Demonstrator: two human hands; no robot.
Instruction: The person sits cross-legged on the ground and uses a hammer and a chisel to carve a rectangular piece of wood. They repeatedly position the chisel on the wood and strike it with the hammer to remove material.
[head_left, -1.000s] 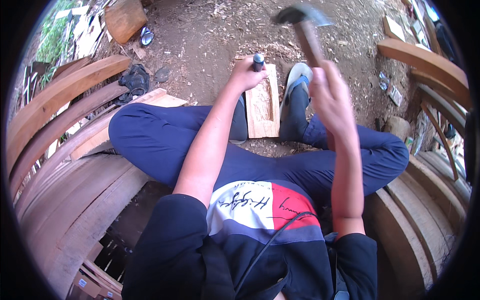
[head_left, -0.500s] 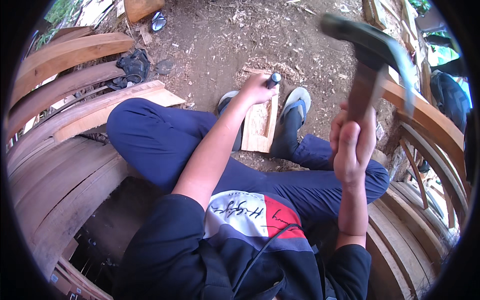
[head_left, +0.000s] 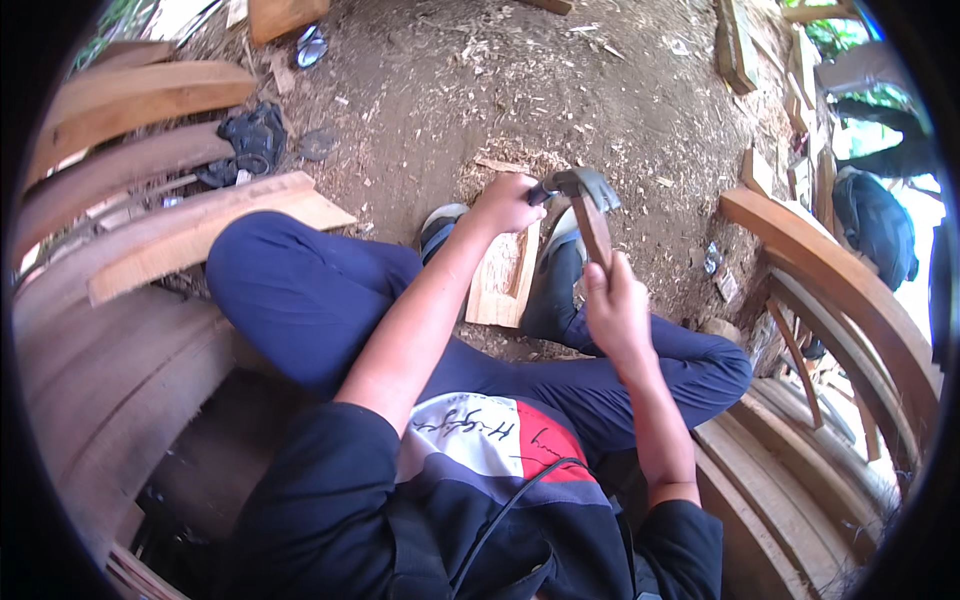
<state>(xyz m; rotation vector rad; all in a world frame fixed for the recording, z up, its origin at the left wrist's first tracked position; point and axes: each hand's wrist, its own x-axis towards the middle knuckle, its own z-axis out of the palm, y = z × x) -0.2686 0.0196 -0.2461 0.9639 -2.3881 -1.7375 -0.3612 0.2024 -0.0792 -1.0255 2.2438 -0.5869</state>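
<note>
My left hand [head_left: 507, 205] is closed around a chisel [head_left: 540, 193], with only its dark butt end showing past my fist. A claw hammer [head_left: 594, 232] with a wooden handle is gripped in my right hand [head_left: 617, 308]. Its dark metal head is at the chisel's end and appears to touch it. Below my left hand lies a pale wooden block [head_left: 495, 306] with a hollow cut into its top, held between my feet. The chisel's blade is hidden behind my hand.
Wood chips litter the dirt floor [head_left: 430, 110]. Curved timber pieces [head_left: 150, 95] are stacked on my left, beside a black bag-like bundle [head_left: 258, 140]. On my right lie more curved beams [head_left: 830, 265] and planks [head_left: 738, 50]. Another person's dark-clothed legs [head_left: 875, 220] show at far right.
The hammer has come down and left from its raised place at the right to the chisel's end. My left hand keeps hold of the chisel, which now tilts more toward the right.
</note>
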